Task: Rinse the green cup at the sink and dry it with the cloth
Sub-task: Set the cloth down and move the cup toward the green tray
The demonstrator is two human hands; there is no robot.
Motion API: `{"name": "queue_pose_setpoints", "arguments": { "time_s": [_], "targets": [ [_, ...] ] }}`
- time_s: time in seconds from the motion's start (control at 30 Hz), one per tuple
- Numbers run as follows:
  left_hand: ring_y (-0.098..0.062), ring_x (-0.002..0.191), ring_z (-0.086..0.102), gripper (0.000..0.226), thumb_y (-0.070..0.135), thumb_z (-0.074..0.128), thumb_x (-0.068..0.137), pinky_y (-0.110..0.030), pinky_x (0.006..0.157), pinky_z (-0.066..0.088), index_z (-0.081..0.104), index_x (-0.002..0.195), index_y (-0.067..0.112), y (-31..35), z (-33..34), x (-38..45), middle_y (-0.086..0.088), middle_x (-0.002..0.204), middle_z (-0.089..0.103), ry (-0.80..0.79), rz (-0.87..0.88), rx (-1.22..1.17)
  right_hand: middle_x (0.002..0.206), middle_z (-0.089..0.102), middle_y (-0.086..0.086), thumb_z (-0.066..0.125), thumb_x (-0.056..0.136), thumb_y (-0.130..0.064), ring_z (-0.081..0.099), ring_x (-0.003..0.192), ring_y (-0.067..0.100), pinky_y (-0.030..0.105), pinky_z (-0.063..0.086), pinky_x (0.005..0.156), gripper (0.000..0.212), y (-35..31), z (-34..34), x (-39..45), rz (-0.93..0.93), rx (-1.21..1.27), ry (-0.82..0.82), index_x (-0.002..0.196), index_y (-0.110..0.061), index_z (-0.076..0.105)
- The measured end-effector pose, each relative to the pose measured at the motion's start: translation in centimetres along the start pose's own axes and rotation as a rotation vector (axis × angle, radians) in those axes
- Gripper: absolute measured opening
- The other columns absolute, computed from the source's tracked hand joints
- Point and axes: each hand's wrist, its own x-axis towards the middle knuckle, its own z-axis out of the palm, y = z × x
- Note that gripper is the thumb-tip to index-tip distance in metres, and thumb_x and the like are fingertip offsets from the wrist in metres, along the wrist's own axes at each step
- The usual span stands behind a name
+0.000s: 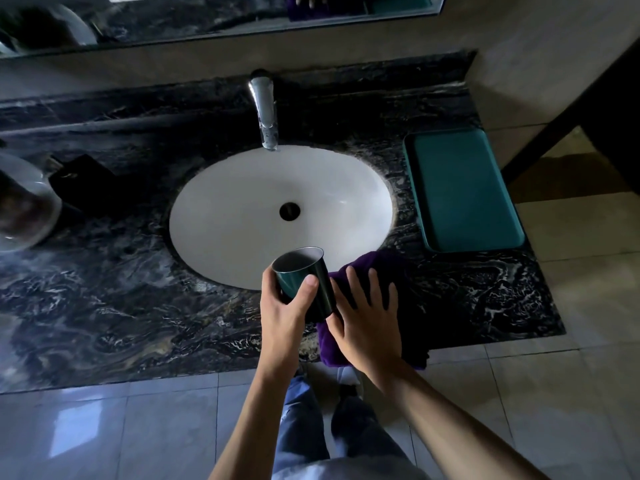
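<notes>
- Left hand (284, 306) grips the green cup (306, 278), tilted over the sink (242, 209) rim (faucet (265, 112) dry).
- Right hand (367, 317), fingers spread, rests on the purple cloth (381, 268); drying seems about to begin.

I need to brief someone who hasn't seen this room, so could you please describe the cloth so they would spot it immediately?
Start at the white oval sink set in the dark marble counter. At its front right edge, the purple cloth lies bunched under the open right hand. It is the only soft, purple item there.
</notes>
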Motion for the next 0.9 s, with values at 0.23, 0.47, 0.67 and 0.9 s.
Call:
{"name": "queue_pose_setpoints", "arguments": {
  "time_s": [0.23, 0.47, 0.67, 0.9],
  "targets": [
    [-0.012, 0.102, 0.07, 0.063, 0.047, 0.077, 0.085, -0.029, 0.083, 0.06, 0.059, 0.136, 0.015, 0.4, 0.8, -0.8, -0.002, 0.116, 0.073, -0.009, 0.029, -0.005, 0.163, 0.036, 0.011, 0.038, 0.097, -0.051, 0.029, 0.15, 0.044, 0.066, 0.021, 0.116, 0.062, 0.1, -1.7, 0.0, -0.04, 0.055, -0.101, 0.154, -0.028, 0.038],
    [-0.008, 0.117, 0.068, 0.066, 0.037, 0.085, 0.072, -0.025, 0.097, 0.056, 0.055, 0.13, 0.035, 0.8, 2.8, -0.6, 0.01, 0.123, 0.071, -0.1, 0.086, 0.054, 0.164, 0.033, -0.011, 0.07, 0.09, -0.037, 0.03, 0.148, -0.002, 0.022, 0.028, 0.12, 0.087, 2.5, -9.0, -0.5, 0.088, 1.203, -0.187, 0.16, -0.029, 0.02],
    [-0.019, 0.124, 0.067, 0.072, 0.029, 0.087, 0.068, -0.04, 0.108, 0.054, 0.054, 0.132, 0.029, 1.2, 5.5, -0.4, -0.008, 0.132, 0.068, -0.215, 0.068, 0.0, 0.153, 0.044, -0.013, 0.081, 0.086, -0.018, 0.038, 0.138, -0.014, 0.006, 0.031, 0.109, 0.091, 3.4, -11.2, 0.8, 0.059, 1.04, -0.054, 0.159, -0.022, 0.026],
    [-0.016, 0.129, 0.064, 0.079, 0.036, 0.09, 0.073, -0.042, 0.111, 0.052, 0.052, 0.141, 0.02, 1.2, 7.1, 0.5, 0.002, 0.134, 0.069, -0.35, 0.056, 0.07, 0.139, 0.057, -0.027, 0.08, 0.085, -0.017, 0.054, 0.129, -0.003, 0.014, 0.043, 0.104, 0.071, 5.6, -11.0, 1.9, 0.093, 1.045, 0.078, 0.141, -0.042, 0.045]
  ]
}}
